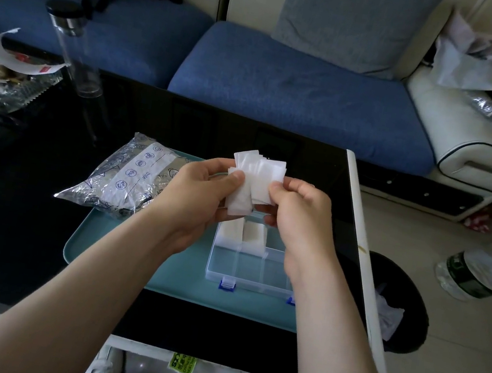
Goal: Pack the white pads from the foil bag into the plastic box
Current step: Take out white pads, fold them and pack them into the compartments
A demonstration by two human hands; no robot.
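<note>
Two far compartments of the plastic box [244,271] already hold packed pads [254,234]; the near ones look bare, so you're prob. early-to-mid task, w/ more left to pack. Both your hands hover just above the box. Your left hand [205,192] grips a fanned sheaf of white pads [255,181], thumb on top. Your right hand [298,214] pinches the sheaf's right edge. Foil bag [123,179] lies at left, partly on the teal tray [118,250] that also bears the box.

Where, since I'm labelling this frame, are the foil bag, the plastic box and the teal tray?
foil bag [123,179]: head view, on its white label strip.
plastic box [252,268]: head view, on a bare near compartment.
teal tray [189,293]: head view, on its bare front part.
</note>
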